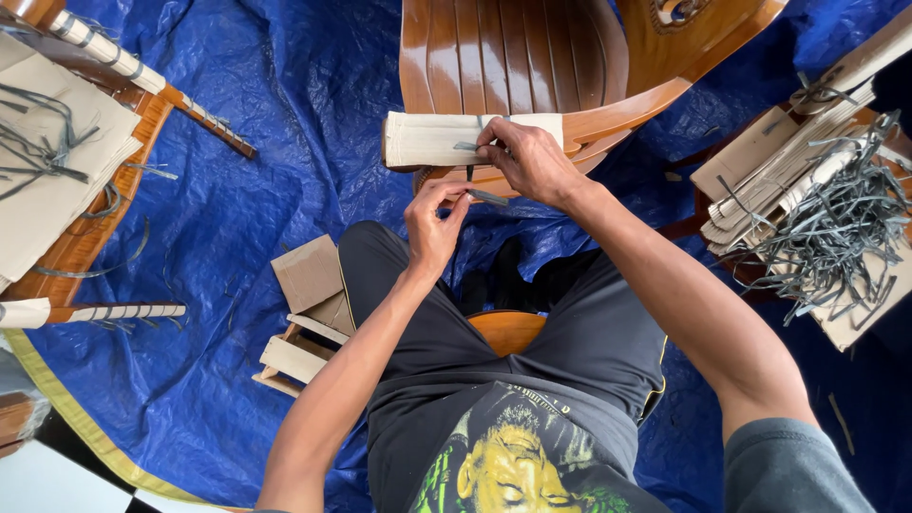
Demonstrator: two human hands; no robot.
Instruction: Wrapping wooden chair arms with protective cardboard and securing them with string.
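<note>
seated over a blue tarp (256,142). right hand (527,160) pressed on a cardboard wrap (432,139) around the edge of a wooden chair (518,57), fingers closed on a grey strap (467,147). left hand (432,226) just below, pinching the strap's loose end. heap of straps (836,228) at right.

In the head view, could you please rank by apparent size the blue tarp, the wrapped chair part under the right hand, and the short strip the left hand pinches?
1. Blue tarp, covering most of the floor.
2. Wrapped chair part, pressed by the right hand.
3. Short strip, pinched by the left hand.
</note>
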